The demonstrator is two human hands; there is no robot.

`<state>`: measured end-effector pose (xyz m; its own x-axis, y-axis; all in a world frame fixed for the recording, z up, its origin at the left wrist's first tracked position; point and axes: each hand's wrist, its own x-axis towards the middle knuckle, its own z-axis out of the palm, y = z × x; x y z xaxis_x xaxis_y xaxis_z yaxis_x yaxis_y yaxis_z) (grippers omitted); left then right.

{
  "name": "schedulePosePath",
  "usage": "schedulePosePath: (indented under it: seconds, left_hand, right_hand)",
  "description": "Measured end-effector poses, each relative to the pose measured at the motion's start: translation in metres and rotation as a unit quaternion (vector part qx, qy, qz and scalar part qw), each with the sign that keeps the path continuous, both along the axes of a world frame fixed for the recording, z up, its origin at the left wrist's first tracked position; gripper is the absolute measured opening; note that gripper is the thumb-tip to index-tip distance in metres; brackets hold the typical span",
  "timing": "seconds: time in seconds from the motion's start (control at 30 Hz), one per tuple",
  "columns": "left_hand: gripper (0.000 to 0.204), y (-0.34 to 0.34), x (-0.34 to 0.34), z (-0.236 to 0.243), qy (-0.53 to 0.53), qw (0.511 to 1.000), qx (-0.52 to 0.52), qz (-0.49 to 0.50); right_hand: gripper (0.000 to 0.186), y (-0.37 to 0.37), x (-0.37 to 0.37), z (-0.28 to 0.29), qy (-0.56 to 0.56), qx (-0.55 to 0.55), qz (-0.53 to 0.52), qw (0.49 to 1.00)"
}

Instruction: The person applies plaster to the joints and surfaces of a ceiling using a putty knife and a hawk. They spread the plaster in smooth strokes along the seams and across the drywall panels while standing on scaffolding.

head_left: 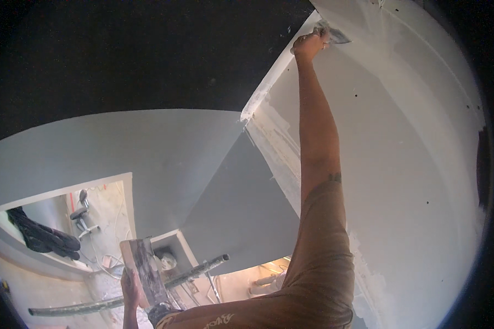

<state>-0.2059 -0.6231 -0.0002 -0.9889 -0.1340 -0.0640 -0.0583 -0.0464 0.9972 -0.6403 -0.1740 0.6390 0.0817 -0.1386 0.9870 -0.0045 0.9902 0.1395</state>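
Note:
High at the upper right, my right hand [308, 46] is closed round a putty knife [337, 36]. Its blade lies at the pale plasterboard surface [389, 142], close to a white edge strip [280, 68]. The knife's handle is mostly covered by my fingers. At the lower left, my left hand [130, 288] grips the side of a long rectangular plaster pan [143, 268]. Grey-white smears cover the pan's face. A broad pale band of filler [392, 82] runs along the board past the knife.
Below me a dusty pole [200, 270] crosses the view near the pan. Dark clothing [41, 236] hangs over the ledge of a wall opening [127, 203]. Through it shows a stand with dark parts [81, 214]. A grey wall [164, 148] bends away at left.

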Motion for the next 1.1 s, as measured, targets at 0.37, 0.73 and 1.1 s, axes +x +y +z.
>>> schedulePosePath:
  seconds: [0.37, 0.73, 1.1]
  left_hand:
    - [0.033, 0.015, 0.0, 0.021, -0.015, 1.0, 0.017, -0.019]
    - [0.028, 0.017, 0.015, 0.032, -0.017, 0.999, -0.03, -0.009]
    - [0.027, 0.02, 0.027, 0.026, -0.052, 0.998, 0.018, -0.034]
  right_hand:
    - [0.054, 0.009, 0.009, -0.067, -0.113, -0.003, -0.174, 0.978]
    - [0.054, -0.024, 0.041, -0.196, -0.163, -0.103, -0.051, 0.98]
    - [0.05, -0.024, 0.046, -0.283, -0.219, -0.126, -0.078, 0.965]
